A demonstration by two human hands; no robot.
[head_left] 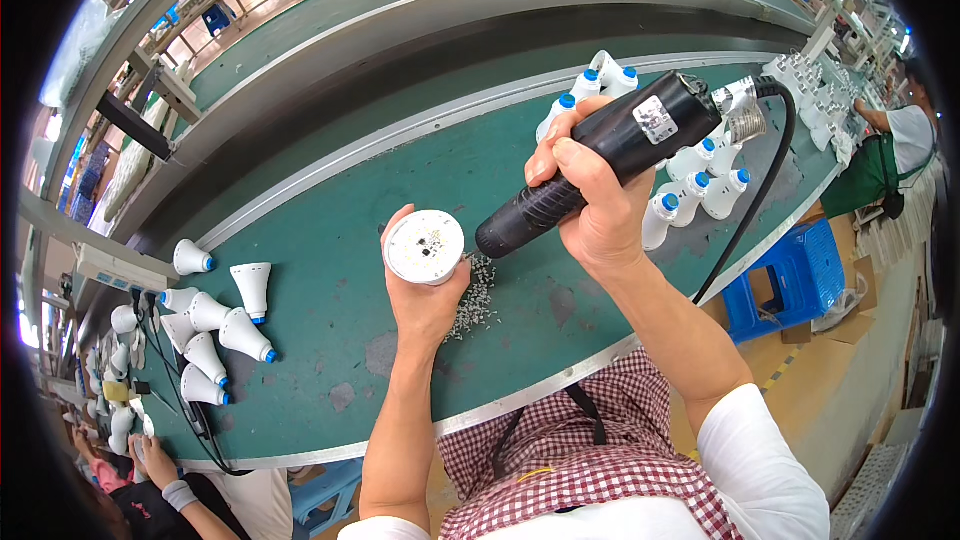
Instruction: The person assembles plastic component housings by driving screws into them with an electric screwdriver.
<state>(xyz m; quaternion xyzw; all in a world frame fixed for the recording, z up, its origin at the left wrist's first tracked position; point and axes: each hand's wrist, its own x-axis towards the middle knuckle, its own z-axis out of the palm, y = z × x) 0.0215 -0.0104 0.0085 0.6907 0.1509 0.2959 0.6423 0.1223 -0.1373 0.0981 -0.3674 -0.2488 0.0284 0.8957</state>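
Observation:
My left hand (428,308) is wrapped round a white LED bulb body (424,246), whose round face with a small circuit board is turned up. In my right hand (608,208) is a black electric screwdriver (625,130), slanted so its nose points down and left. That nose is just right of the bulb, apart from it; the bit's tip cannot be made out. A scattered heap of small screws (476,302) lies on the green worktable (330,240), partly behind my left hand.
White bulb bodies with blue-capped ends lie at the left (208,312), and more stand at the right (685,195). The screwdriver's black cable (775,190) loops over the table's right edge. A blue stool (795,280) stands beyond. Other people work at the lower left and far right.

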